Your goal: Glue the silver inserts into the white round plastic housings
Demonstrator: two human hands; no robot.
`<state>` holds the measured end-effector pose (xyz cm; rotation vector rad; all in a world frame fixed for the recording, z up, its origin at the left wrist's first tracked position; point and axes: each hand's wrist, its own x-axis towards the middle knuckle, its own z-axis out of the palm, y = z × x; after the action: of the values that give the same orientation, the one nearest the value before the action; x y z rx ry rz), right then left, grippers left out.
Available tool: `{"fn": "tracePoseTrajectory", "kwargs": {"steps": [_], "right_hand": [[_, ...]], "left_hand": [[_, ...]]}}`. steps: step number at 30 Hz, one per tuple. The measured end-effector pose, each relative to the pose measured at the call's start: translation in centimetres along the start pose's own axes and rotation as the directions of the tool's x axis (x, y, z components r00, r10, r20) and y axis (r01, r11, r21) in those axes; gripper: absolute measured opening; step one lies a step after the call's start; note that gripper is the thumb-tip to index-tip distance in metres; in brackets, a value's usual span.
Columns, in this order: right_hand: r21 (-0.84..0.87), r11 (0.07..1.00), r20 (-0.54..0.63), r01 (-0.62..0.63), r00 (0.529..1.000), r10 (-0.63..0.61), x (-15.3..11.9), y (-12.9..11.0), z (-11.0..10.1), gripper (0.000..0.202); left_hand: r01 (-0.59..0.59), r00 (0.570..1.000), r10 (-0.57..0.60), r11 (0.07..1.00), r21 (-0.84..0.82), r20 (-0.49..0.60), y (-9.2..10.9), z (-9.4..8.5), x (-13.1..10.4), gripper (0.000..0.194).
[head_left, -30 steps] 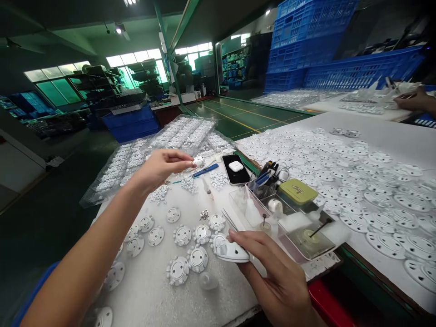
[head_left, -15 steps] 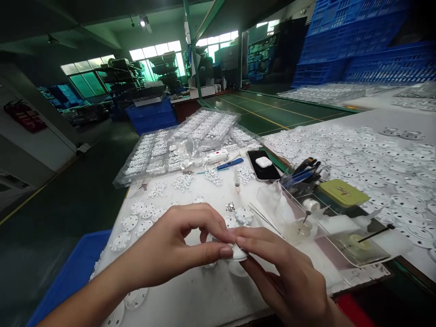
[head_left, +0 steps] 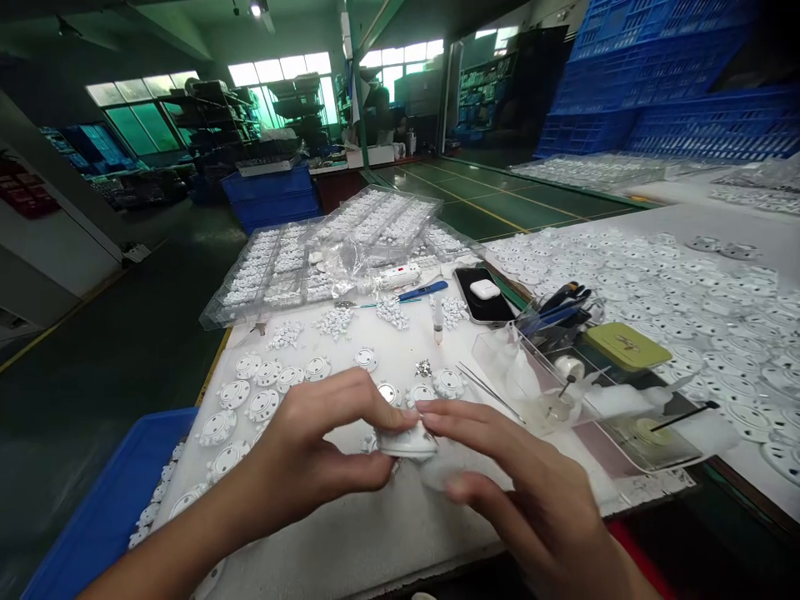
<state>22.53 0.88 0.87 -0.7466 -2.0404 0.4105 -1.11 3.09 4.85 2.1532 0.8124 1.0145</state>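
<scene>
A white round plastic part (head_left: pixel 409 443) with a domed rim is gripped at its left side by the thumb and fingers of my left hand (head_left: pixel 331 429). My right hand (head_left: pixel 522 471) touches its upper right edge with the fingertips, while the right thumb stands apart below. The part is held tilted above the white worktable (head_left: pixel 368 546). Just behind it lie similar white round parts (head_left: pixel 448 382) with small holes. A small heap of shiny metal pieces (head_left: pixel 423 367) is beyond them. My fingers hide some of the held part.
Tweezers (head_left: pixel 491 390) lie right of the hands, beside a clear divided box (head_left: pixel 609 446) with bottles and tools. A phone (head_left: pixel 481 296), a blue-handled tool (head_left: pixel 423 291) and bagged white parts (head_left: pixel 375 225) are farther back. A blue crate (head_left: pixel 93 508) stands at the left.
The white part has shifted slightly left and turned. My right thumb has come away from it, opening the right hand. The view has shifted a little.
</scene>
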Motion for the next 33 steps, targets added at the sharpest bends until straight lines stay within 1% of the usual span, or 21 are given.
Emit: {"fn": "tracePoseTrajectory", "kwargs": {"steps": [2,4,6,8,10,12,13,14,15,16,17,18,19,20,22,24,25,28,31,32,33], "right_hand": [[-0.042,0.999,-0.037,-0.006,0.999,0.004,-1.2,0.6,-0.2,0.034],[-0.16,0.987,-0.052,-0.019,0.999,0.011,-2.7,1.4,0.1,0.037],[-0.294,0.955,-0.009,-0.037,0.999,0.036,-4.0,2.4,0.9,0.037],[-0.331,0.942,0.044,-0.056,0.996,0.075,-4.9,3.2,1.9,0.03],[-0.275,0.958,0.101,-0.084,0.988,0.116,-5.3,3.7,2.6,0.021],[-0.167,0.976,0.15,-0.14,0.975,0.166,-5.4,3.7,3.0,0.015],[-0.098,0.978,0.16,-0.186,0.967,0.2,-5.3,3.6,3.1,0.013],[-0.014,0.971,0.147,-0.24,0.96,0.24,-5.1,3.4,3.1,0.01],[0.085,0.954,0.112,-0.288,0.954,0.278,-4.9,3.1,3.1,0.009],[0.186,0.93,0.063,-0.316,0.949,0.309,-4.5,2.8,3.0,0.012],[0.277,0.905,0.01,-0.322,0.943,0.333,-3.9,2.5,2.8,0.014],[0.35,0.883,-0.042,-0.313,0.937,0.348,-3.3,2.2,2.7,0.016],[0.403,0.868,-0.096,-0.29,0.93,0.355,-2.7,1.9,2.5,0.017],[0.434,0.86,-0.143,-0.269,0.922,0.361,-2.0,1.7,2.4,0.021],[0.44,0.869,-0.257,-0.226,0.895,0.363,-0.6,1.4,2.3,0.03],[0.421,0.891,-0.384,-0.171,0.856,0.346,0.7,1.4,2.5,0.034],[0.407,0.9,-0.422,-0.153,0.843,0.334,1.3,1.5,2.8,0.034],[0.346,0.937,-0.547,-0.049,0.801,0.244,2.8,2.2,4.1,0.027],[0.262,0.96,-0.677,0.102,0.728,0.107,3.8,3.1,5.2,0.022],[0.252,0.958,-0.695,0.135,0.714,0.082,3.9,3.3,5.4,0.023],[0.252,0.955,-0.698,0.156,0.713,0.067,4.0,3.5,5.6,0.023]], "left_hand": [[0.059,0.996,-0.056,0.998,0.038,-0.073,-0.1,-0.3,-0.1,0.037],[0.113,0.985,-0.103,0.991,0.07,-0.137,-0.2,-0.6,-0.3,0.034],[0.149,0.976,-0.133,0.985,0.084,-0.173,-0.4,-0.8,-0.4,0.032],[0.178,0.969,-0.158,0.98,0.092,-0.192,-0.5,-0.8,-0.5,0.03],[0.211,0.961,-0.189,0.973,0.093,-0.203,-0.4,-0.7,-0.5,0.027],[0.271,0.944,-0.253,0.961,0.061,-0.214,-0.2,-0.7,-0.5,0.025],[0.324,0.924,-0.313,0.946,0.017,-0.221,-0.1,-0.7,-0.5,0.024],[0.388,0.892,-0.39,0.92,-0.054,-0.228,-0.1,-0.7,-0.4,0.023],[0.454,0.848,-0.478,0.878,-0.153,-0.229,-0.2,-0.8,-0.4,0.022],[0.509,0.795,-0.567,0.817,-0.271,-0.215,-0.4,-0.8,-0.3,0.021],[0.542,0.744,-0.642,0.742,-0.394,-0.186,-0.6,-0.9,-0.2,0.021],[0.555,0.701,-0.698,0.661,-0.506,-0.144,-0.9,-0.9,-0.1,0.022],[0.555,0.67,-0.736,0.581,-0.596,-0.094,-1.3,-0.9,0.1,0.025],[0.55,0.65,-0.759,0.509,-0.662,-0.044,-1.6,-0.9,0.2,0.028],[0.551,0.619,-0.784,0.4,-0.732,0.037,-2.1,-0.9,0.4,0.031],[0.555,0.597,-0.798,0.337,-0.761,0.081,-2.3,-0.7,0.5,0.033],[0.553,0.591,-0.802,0.318,-0.77,0.093,-2.3,-0.6,0.5,0.033],[0.536,0.585,-0.805,0.295,-0.791,0.097,-2.2,-0.4,0.5,0.032],[0.512,0.583,-0.809,0.291,-0.808,0.078,-2.2,-0.1,0.4,0.031],[0.507,0.582,-0.81,0.288,-0.813,0.075,-2.3,0.0,0.3,0.03],[0.504,0.581,-0.81,0.285,-0.815,0.076,-2.3,0.0,0.3,0.029]]}}
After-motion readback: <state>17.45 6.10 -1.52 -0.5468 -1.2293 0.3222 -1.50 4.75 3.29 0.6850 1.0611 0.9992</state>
